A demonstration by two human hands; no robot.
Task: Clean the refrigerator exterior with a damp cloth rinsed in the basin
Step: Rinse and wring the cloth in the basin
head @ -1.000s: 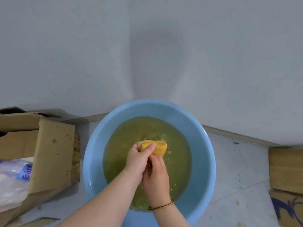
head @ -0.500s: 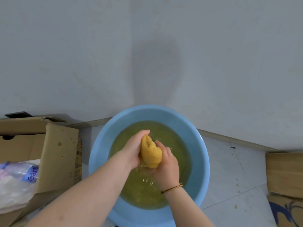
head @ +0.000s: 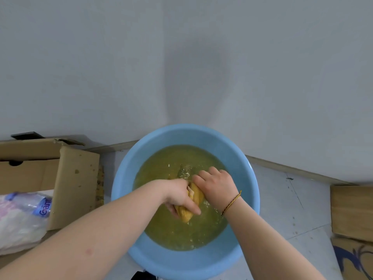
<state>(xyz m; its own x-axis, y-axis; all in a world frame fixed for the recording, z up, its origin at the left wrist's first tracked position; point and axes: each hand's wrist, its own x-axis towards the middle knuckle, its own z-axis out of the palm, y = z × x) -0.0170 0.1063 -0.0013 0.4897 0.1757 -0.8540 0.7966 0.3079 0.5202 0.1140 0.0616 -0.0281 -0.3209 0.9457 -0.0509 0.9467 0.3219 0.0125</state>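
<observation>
Head view. Grey wall (head: 181, 57) above, tiled floor (head: 282, 199) lower right, cardboard box (head: 76, 178) at left. Blue basin (head: 121, 190) bottom centre, holding yellowish water (head: 161, 172). Yellow cloth (head: 196, 197) just over the water at basin centre, gripped by left hand (head: 178, 196) and right hand (head: 217, 186), fingers curled round it. Step judged: wringing after rinse. Next: squeeze to merely damp, then carry to refrigerator, not in frame.

Soft, fairly dim indoor light comes from behind the person and casts a blurred grey shadow on the wall (head: 193, 77) above the basin (head: 121, 199). Small glints speckle the water (head: 171, 235). Wide-angle distortion bows the baseboard (head: 292, 171), and detail looks slightly soft throughout.
</observation>
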